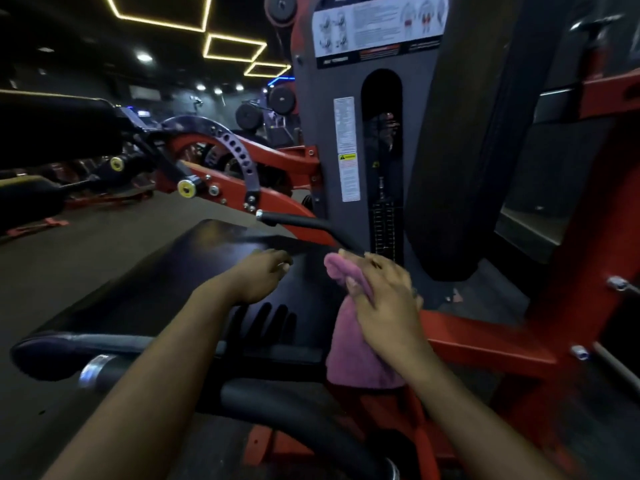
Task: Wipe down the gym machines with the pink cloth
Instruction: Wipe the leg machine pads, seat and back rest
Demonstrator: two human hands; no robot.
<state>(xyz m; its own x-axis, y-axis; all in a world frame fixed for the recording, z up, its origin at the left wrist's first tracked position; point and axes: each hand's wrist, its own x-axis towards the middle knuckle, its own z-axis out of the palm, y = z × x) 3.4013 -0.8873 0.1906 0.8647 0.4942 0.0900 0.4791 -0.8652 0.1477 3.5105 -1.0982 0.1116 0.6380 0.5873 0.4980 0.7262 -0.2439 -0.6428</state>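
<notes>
The soft pink cloth (349, 341) hangs from 12 to 6 o'clock at the right edge of the shiny black padded bench (166, 289). The right hand (388, 306) grips it. The left hand (263, 275) rests loose at 9 o'clock, holding nothing. Most of the bench lies that way too.

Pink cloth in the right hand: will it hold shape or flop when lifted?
Likely floppy: the pink cloth hangs limp off the black pad below the right hand. Probably light: curled fingers alone bunch it.
</notes>
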